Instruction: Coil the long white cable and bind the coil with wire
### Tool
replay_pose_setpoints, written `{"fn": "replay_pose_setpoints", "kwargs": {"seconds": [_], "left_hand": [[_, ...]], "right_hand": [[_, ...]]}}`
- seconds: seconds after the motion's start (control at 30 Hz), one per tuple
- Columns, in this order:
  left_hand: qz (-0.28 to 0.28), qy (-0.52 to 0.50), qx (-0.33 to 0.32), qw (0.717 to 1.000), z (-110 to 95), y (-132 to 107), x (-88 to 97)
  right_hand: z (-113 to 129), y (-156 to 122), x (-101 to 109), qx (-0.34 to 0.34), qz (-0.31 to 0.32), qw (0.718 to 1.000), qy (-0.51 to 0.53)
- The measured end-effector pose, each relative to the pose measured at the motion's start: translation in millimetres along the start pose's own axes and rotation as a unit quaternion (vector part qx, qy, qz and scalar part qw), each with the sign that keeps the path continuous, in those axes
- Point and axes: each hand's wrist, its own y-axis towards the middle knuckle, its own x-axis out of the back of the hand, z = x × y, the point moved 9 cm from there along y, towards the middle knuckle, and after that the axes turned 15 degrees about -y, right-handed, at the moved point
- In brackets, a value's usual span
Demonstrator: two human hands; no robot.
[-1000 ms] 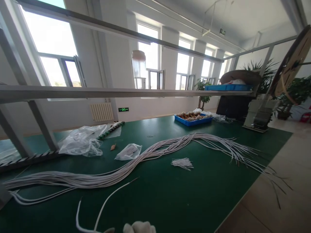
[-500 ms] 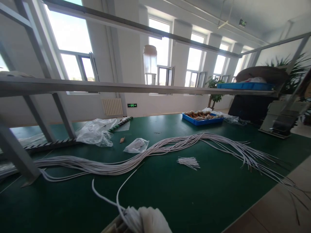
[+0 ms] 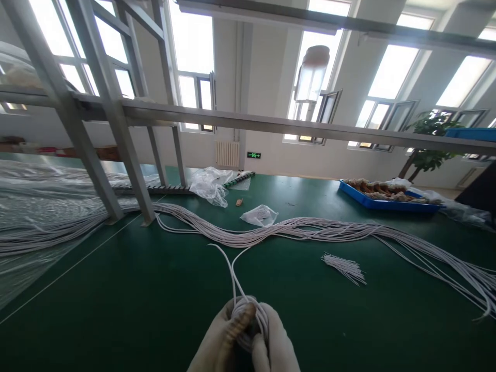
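Note:
Low in the middle of the head view, a small coil of white cable (image 3: 263,316) sits between my gloved hands. My left hand (image 3: 220,336) closes round its left side, the thumb laid across the coil. My right hand (image 3: 276,341) grips the right side with its fingers curled. Two cable ends rise from the top of the coil, toward a long bundle of white cables (image 3: 248,238) lying across the green table (image 3: 155,305). A small pile of short white pieces (image 3: 344,268) lies to the right.
A clear plastic bag (image 3: 260,215) and a brown scrap (image 3: 239,202) lie behind the bundle. At the back right stands a blue tray (image 3: 387,203) of brownish parts. Metal posts (image 3: 124,134) rise on the left, carrying a shelf (image 3: 271,123) above the table.
The view has swung left. Both hands and the coil now show clearly in the lower middle, where only part of a gloved hand with cable showed before.

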Motion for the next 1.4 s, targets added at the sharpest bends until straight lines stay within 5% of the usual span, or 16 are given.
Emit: {"fn": "replay_pose_setpoints", "kwargs": {"seconds": [0.33,0.73,1.2,1.4], "left_hand": [[-0.047,-0.054,-0.008,0.997,7,15,19.5],[0.022,0.098,-0.038,0.994,-5,8,23.4],[0.030,0.018,-0.092,0.995,-7,17,24.0],[0.082,-0.078,0.013,0.994,17,24,7.3]], "right_hand": [[0,7,-1,-0.023,-0.039,0.986,-0.163],[17,-1,-5,0.030,0.071,0.996,0.052],[14,2,-14,0.000,0.046,0.990,0.132],[16,5,-10,0.004,0.075,0.976,0.205]]}}
